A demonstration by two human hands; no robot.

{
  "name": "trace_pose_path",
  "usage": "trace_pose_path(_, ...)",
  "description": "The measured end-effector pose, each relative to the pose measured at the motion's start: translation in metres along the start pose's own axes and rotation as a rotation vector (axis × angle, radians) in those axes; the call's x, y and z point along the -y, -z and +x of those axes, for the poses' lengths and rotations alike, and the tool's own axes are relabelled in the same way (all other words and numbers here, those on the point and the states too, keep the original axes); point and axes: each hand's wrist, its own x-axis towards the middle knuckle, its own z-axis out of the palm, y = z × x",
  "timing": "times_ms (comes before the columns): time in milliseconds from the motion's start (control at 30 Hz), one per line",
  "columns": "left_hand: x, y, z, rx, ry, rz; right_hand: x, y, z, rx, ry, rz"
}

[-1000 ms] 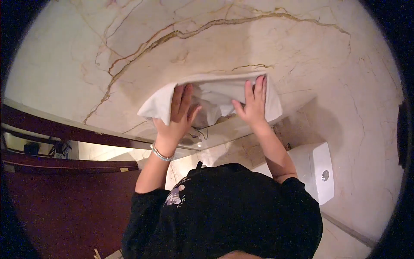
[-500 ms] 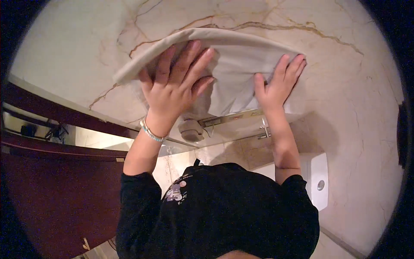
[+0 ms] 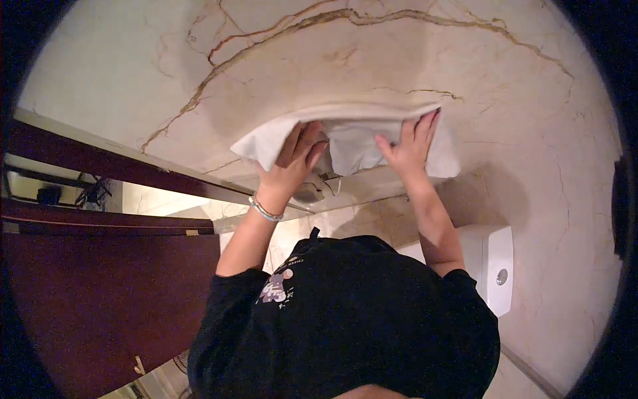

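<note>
A pale grey-white cloth (image 3: 372, 114) lies against the marble surface (image 3: 319, 73), its upper edge bowed and its side corners hanging loose. My left hand (image 3: 287, 166) presses on its left part, fingers stretched out and fingertips partly hidden by a fold. On the right part rests my right hand (image 3: 411, 146), fingers extended upward and thumb held apart. A beaded bracelet (image 3: 266, 210) circles my left wrist. Neither hand is wrapped round the cloth.
At lower right stands a white toilet cistern (image 3: 500, 266) with a round silver button. A dark red-brown wooden door or panel (image 3: 106, 299) fills the left side. A rounded, partly hidden fixture (image 3: 309, 193) sits below the cloth. Brown veins (image 3: 392, 14) cross the marble.
Both hands and the cloth have moved down the marble, toward my body. My left hand has also shifted right, nearer the other hand, and the cloth looks more bunched.
</note>
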Motion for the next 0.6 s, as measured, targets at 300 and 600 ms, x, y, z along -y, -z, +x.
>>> trace_pose_path(300,-0.001,0.008,-0.003,0.045,0.048,-0.049,0.012,-0.008,-0.021,0.099,-0.042,-0.007)
trace_pose_path(600,0.027,0.028,0.016,-0.002,-0.009,0.039,0.029,0.002,0.041,-0.084,0.004,-0.016)
